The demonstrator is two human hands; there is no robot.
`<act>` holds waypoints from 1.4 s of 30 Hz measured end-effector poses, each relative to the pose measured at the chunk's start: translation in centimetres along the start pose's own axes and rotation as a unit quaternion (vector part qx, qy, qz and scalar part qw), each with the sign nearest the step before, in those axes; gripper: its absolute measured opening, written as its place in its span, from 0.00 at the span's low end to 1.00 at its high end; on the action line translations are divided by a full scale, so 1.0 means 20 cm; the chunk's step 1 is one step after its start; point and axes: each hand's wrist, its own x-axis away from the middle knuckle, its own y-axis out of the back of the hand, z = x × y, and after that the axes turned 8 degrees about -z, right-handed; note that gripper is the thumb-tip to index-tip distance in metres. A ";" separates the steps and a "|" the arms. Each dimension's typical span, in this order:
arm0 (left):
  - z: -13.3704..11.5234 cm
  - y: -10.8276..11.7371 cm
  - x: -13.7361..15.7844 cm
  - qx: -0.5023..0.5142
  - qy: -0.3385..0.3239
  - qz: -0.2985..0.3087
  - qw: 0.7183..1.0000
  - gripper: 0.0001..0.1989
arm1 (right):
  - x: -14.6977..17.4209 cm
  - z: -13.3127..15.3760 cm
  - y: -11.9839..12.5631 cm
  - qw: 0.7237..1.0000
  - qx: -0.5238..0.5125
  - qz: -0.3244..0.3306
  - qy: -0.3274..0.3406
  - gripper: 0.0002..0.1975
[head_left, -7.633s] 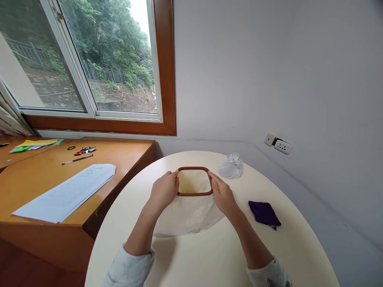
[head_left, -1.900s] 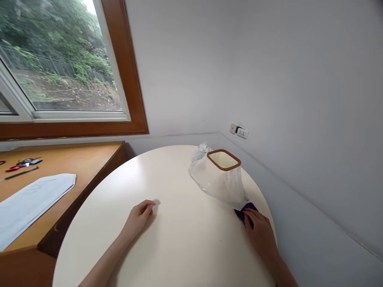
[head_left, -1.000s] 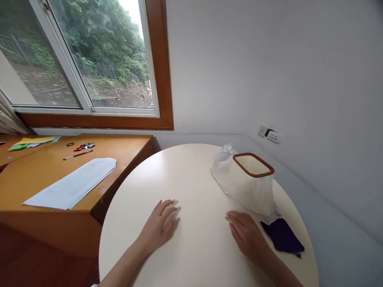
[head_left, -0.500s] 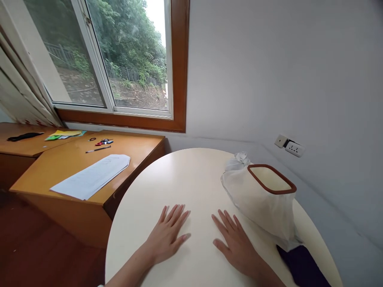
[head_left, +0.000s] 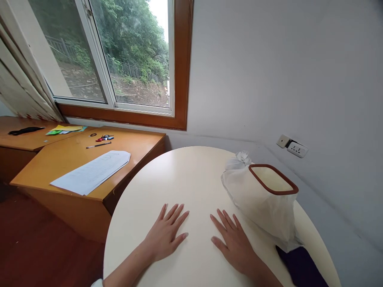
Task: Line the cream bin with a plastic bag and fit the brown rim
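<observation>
My left hand (head_left: 165,234) lies flat on the round cream table (head_left: 191,175), palm down with fingers spread. To its right, my right hand (head_left: 233,243) rests the same way, fingers apart and holding nothing. A gap of bare tabletop separates the two. Beyond my right hand stands a waste bin (head_left: 277,179) with a brown rim, lined by a translucent white plastic bag (head_left: 260,211) whose knotted end sticks out at the back. A folded dark purple cloth (head_left: 302,265) lies at the right, touching the bag's lower edge.
Left of the round table is a wooden desk (head_left: 66,167) holding paper sheets (head_left: 92,171), a pen (head_left: 98,145), a small cluster of keys or trinkets (head_left: 104,138) and coloured papers (head_left: 66,129). A wall socket (head_left: 297,149) is at the right, and a window (head_left: 134,59) behind.
The view has shifted very slightly. Both hands stay flat in about the same places, and the bin and cloth have not moved.
</observation>
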 end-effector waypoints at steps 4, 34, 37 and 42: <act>0.00 0.00 0.00 -0.003 -0.001 -0.007 1.000 0.30 | 0.00 0.00 0.00 1.000 0.003 -0.004 -0.003 0.27; -0.01 0.03 0.00 0.007 0.014 0.000 1.000 0.28 | 0.00 0.03 0.04 0.999 -0.044 -0.020 -0.013 0.26; -0.01 0.03 0.00 0.018 0.017 0.005 1.000 0.28 | 0.00 0.03 0.04 0.999 -0.047 -0.020 -0.016 0.26; -0.01 0.04 0.00 0.019 0.019 0.003 1.000 0.28 | 0.01 0.04 0.05 0.999 -0.046 -0.023 -0.015 0.25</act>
